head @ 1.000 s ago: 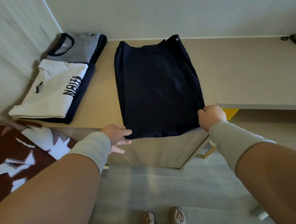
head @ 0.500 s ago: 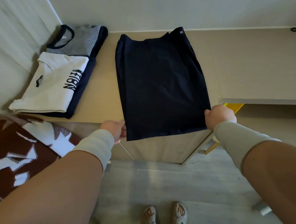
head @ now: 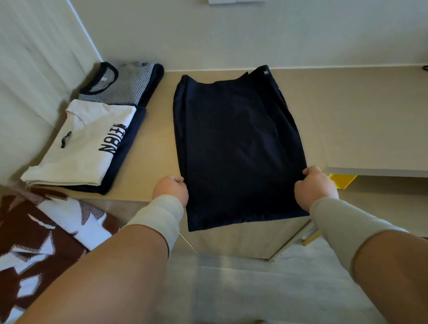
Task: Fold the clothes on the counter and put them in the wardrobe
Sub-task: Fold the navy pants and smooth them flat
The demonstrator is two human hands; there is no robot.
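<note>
Left hand (head: 171,190), right hand (head: 314,185) gripping, fingers curled, side edges of navy garment (head: 236,140) lying mid-counter (head: 354,119), hem overhanging front edge. Two shirts (head: 90,133) sitting folded at left end. Final fold, wardrobe trip pending.

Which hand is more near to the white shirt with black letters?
Left. The left hand grips the near left edge of the dark garment, just right of the white shirt. The right hand grips the garment's opposite edge, farther away.
</note>
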